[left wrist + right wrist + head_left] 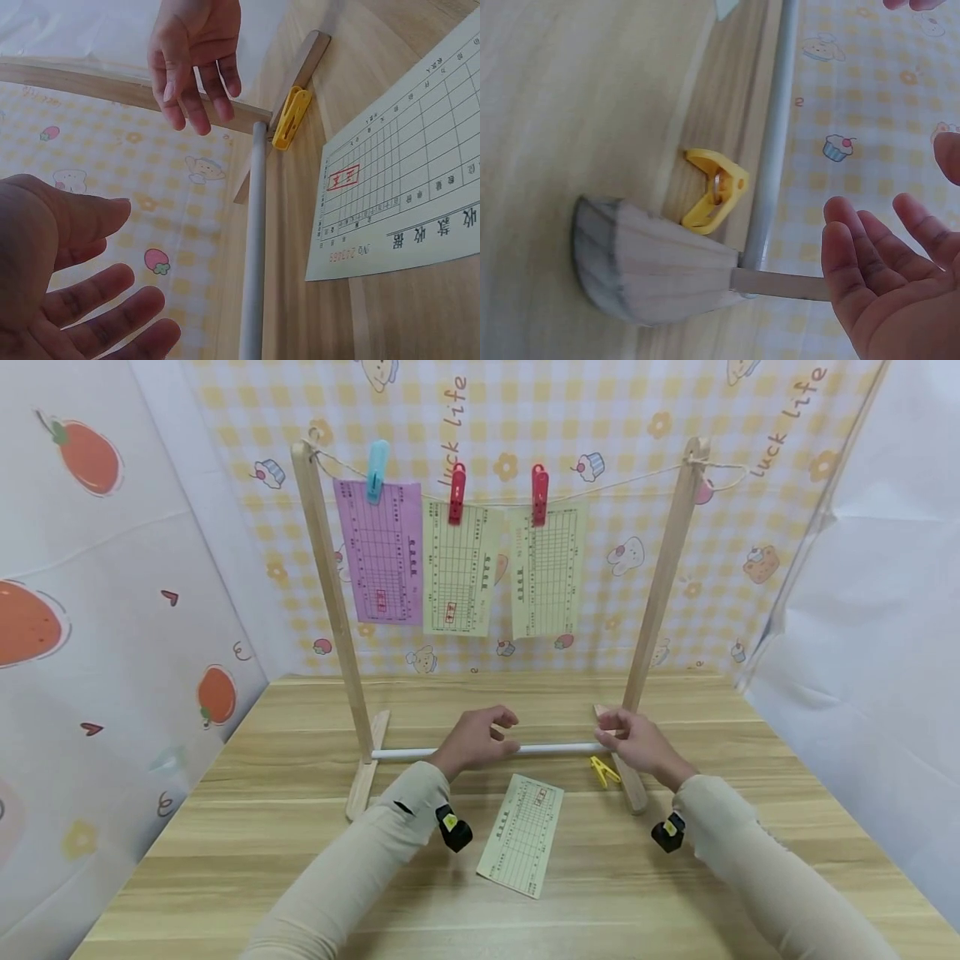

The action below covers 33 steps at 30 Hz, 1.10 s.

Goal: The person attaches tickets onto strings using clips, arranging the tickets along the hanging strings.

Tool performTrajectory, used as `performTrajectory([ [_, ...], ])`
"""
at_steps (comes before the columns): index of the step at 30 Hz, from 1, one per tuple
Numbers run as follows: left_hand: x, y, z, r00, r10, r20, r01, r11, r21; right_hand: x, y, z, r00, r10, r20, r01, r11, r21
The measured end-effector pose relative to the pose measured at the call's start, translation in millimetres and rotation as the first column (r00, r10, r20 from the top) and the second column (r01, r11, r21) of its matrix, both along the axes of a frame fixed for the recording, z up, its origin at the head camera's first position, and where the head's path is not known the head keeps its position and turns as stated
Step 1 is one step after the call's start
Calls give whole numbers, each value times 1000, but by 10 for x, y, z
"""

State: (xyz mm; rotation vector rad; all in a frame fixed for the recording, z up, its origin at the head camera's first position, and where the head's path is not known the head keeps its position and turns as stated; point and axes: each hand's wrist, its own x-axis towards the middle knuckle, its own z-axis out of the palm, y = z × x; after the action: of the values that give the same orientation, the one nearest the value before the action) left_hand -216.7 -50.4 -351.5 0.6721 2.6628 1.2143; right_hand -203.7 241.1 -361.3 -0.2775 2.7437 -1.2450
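My left hand [477,741], fingers loosely bent, hovers over the white crossbar [558,748] of a wooden stand and holds nothing. Near the stand's right foot, my right hand [637,742] is raised with relaxed fingers and nothing in them. A yellow clothespin [603,772] lies on the table beside that foot, just below the right hand. Between the forearms a pale green receipt slip [522,835] lies flat, a red stamp on it. In the left wrist view the clothespin [292,118] and slip [405,165] show close up; the right wrist view also has the clothespin [714,191].
A string between two wooden posts [330,593] carries a purple slip [381,556] under a blue clothespin [377,472] and two pale green slips [459,577] under red clothespins [457,493]. Patterned cloth [630,602] hangs behind; the stand's right foot [667,262] juts forward.
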Motion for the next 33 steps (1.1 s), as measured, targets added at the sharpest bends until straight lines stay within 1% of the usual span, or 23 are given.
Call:
performTrajectory([
  [3,6,15,-32,1000,4,9,-4,1000,-21,18,-3,-19,1000,1,8,-2,1000,4],
  [5,-27,22,-72,1000,1,3,-1,999,-34,-9,-6,-54,1000,2,9,-2,1000,0],
  [7,-60,25,-107,1000,-16,-1,16,999,-41,-41,-3,-94,1000,4,13,-4,1000,-9],
  [10,-103,32,-155,1000,-30,6,31,998,-53,-97,6,-159,1000,6,14,-6,1000,-15],
  [14,-150,46,-202,1000,-25,11,26,995,-93,-181,6,-241,1000,10,-7,-10,1000,-14],
  [18,-203,64,-253,999,-33,-2,32,991,-129,-246,-7,-297,999,24,-38,-24,1000,2],
  [23,-204,90,-292,998,-56,-5,54,987,-151,-223,-20,-289,998,41,-52,-38,998,53],
  [26,-202,105,-320,998,-60,7,60,983,-171,-223,-20,-291,995,62,-79,-54,994,95],
  [30,-191,131,-369,997,-67,23,71,976,-204,-240,-12,-322,990,92,-105,-79,989,126],
  [33,-183,146,-419,997,-74,23,78,968,-239,-253,-2,-357,989,105,-103,-89,985,146],
])
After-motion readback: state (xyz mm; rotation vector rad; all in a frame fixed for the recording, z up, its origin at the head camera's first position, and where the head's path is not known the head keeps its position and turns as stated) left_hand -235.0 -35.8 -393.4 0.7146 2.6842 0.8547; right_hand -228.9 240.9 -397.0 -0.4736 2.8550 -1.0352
